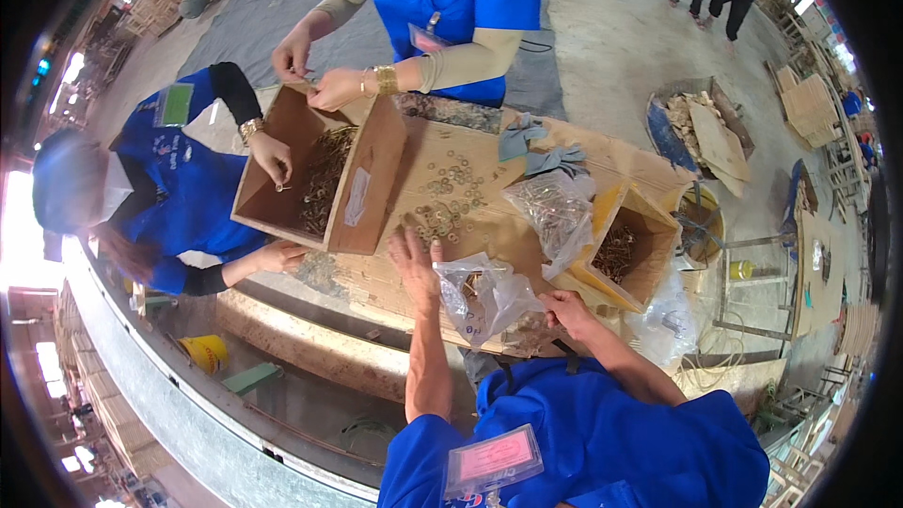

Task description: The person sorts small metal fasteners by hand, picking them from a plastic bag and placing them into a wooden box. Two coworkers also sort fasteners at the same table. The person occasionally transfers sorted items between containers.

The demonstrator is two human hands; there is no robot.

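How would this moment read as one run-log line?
Left hand: open beside metal rings | right hand: pinching plastic bag | yellow-sided box: right of bag, holding metal pieces

Dressed in blue

The person wears a bright blue cloth shirt [621,419] with short, loose sleeves [724,437]. On the chest lies a rectangular pink badge [494,458] cased in clear plastic, with small red-and-white printed markings [470,500] just below it.

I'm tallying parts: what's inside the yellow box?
The yellow box holds a heap of thin brown metal pieces, possibly screws. Only the top layer shows; the heap covers the floor and anything deeper.
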